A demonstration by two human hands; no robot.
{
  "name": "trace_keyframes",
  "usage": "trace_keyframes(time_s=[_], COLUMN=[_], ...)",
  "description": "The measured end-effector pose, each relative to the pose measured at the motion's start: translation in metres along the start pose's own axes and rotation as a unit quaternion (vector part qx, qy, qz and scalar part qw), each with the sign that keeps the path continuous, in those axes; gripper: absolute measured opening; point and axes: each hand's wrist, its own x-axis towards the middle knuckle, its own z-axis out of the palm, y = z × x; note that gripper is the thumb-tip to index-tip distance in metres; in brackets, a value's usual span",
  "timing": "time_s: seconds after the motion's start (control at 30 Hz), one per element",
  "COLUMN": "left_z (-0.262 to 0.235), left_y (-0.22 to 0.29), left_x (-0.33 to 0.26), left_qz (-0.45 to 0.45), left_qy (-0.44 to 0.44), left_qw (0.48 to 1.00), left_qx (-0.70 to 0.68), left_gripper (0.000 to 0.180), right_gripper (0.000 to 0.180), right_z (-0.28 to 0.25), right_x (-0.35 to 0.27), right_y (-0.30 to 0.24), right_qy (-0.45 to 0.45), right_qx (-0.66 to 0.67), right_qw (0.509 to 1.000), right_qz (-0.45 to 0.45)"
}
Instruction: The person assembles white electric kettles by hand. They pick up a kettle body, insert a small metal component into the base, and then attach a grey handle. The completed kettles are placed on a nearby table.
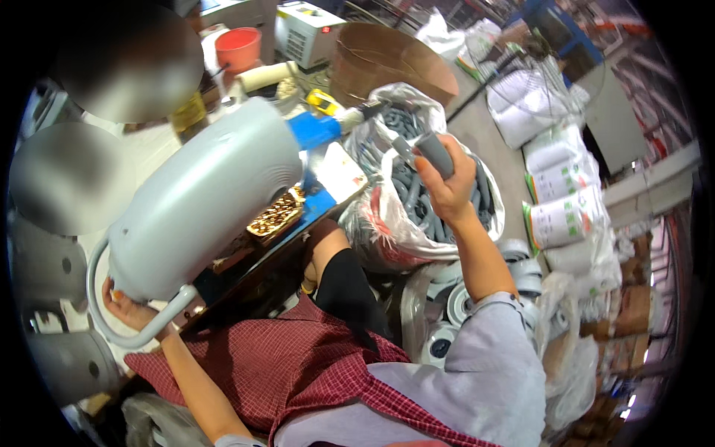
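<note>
A large light-grey plastic housing [201,201] with a curved tube foot lies tilted on the workbench at the left. My left hand [128,307] grips its lower end, by the grey tube loop [134,335]. My right hand [445,186] is raised over a clear plastic bag [387,223] full of grey handle parts and holds one grey handle part [433,153] between fingers and thumb. I wear a red checked apron [298,365] over a light-grey top.
A tray of small brass-coloured parts [277,214] sits on a blue board [316,208] beside the housing. A brown cardboard drum [387,63], a red bowl [238,46] and a white machine [309,31] stand behind. White sacks [566,201] and grey wheels [521,272] lie at the right.
</note>
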Motion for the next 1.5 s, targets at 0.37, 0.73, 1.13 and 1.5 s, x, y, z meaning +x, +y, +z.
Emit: trace_keyframes(time_s=[0.37, 0.73, 1.13, 1.5], left_z=[0.001, 0.002, 0.004, 0.005], left_y=[0.007, 0.028, 0.031, 0.03], left_x=[-0.009, -0.005, -0.002, 0.0], left_qz=[0.033, 0.14, 0.165, 0.158], left_qy=[-0.122, -0.113, -0.092, -0.104], left_qw=[0.989, 0.98, 0.979, 0.979], left_qx=[0.071, 0.08, 0.079, 0.074], left_gripper=[0.047, 0.035, 0.033, 0.034], right_gripper=[0.036, 0.033, 0.033, 0.032], right_z=[0.118, 0.23, 0.233, 0.238], right_x=[0.118, 0.121, 0.126, 0.137], right_y=[-0.155, -0.215, -0.227, -0.232], right_qy=[-0.275, -0.438, -0.47, -0.511], right_qx=[-0.073, -0.052, -0.065, -0.069], right_qw=[0.909, 0.803, 0.78, 0.757], right_qz=[-0.304, -0.401, -0.407, -0.401])
